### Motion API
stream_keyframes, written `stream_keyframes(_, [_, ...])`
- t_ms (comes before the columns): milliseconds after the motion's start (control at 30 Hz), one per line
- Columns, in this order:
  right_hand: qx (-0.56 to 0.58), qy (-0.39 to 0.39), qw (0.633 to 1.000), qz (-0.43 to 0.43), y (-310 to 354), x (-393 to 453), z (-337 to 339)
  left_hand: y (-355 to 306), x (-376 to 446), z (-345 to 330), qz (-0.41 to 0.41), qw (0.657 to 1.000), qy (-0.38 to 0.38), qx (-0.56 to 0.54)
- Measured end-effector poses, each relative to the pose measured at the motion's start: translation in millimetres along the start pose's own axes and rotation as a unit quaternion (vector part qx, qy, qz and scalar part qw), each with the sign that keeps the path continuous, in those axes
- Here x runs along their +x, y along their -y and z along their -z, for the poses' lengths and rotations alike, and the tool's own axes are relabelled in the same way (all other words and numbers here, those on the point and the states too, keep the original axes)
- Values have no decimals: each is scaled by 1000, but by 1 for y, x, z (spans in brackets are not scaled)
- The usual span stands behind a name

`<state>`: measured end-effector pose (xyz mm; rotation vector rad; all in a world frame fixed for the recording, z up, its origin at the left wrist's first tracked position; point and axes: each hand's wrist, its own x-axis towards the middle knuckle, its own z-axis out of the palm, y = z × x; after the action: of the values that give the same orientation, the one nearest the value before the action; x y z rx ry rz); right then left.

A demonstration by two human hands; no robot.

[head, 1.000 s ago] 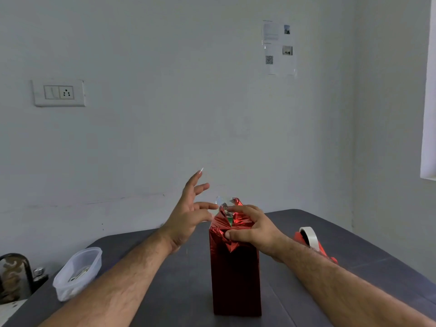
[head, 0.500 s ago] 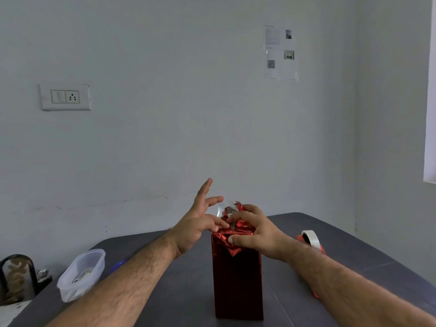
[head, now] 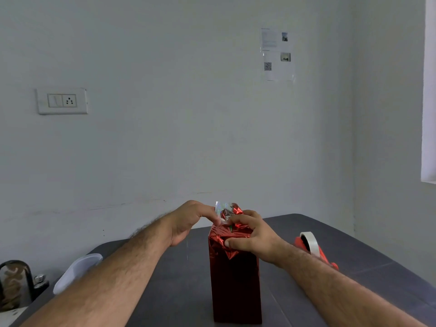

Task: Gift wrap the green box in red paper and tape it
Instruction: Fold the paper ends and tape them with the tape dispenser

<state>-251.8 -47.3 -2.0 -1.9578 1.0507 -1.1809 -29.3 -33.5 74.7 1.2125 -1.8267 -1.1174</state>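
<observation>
Head view, box: my tall upright box wrapped in shiny red foil paper [head: 236, 279] stands on the dark grey table [head: 179, 291], near its middle, between my forearms. No green shows on its sides; only a small sliver of green peeks through at the top folds.
Head view, top flaps: the crumpled red paper end [head: 230, 214] is gathered upward, silver underside showing, not yet flat.
Head view, right hand: my right hand [head: 253, 234] clasps the top of the box, thumb pressing the front fold, fingers curled over the bunched paper.
Head view, left hand: my left hand [head: 191, 220] reaches in from the left, fingertips pinching the paper at the top edge.
Head view, tape: the white tape roll in its red dispenser [head: 311, 246] lies on the table just behind my right forearm, untouched.
Head view, other things: a translucent plastic tub [head: 75, 272] sits at the left, partly behind my left arm.
Progress: body wrapped; I judge the top end needs folding down and taping. Whether the bottom and seam are taped, I cannot tell.
</observation>
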Motion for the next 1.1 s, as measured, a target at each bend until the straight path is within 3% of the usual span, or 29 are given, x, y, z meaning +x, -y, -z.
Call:
stream_keyframes(167, [10,5,1000,-1,0,-1,0,-13,9,-4,23,997,4,71])
stream_keyframes(333, [8,5,1000,-3,-1,0,2,-20,11,-3,-38,998,5,54])
stream_keyframes(500, [7,1,1000,-7,0,2,1,-18,12,-3,-92,992,61,53])
stream_keyframes(667, [11,-4,1000,-3,0,-1,1,-12,21,-5,-31,984,29,175])
stream_keyframes(1100, [10,-12,1000,-4,3,-3,-1,-24,36,-6,69,941,-33,330])
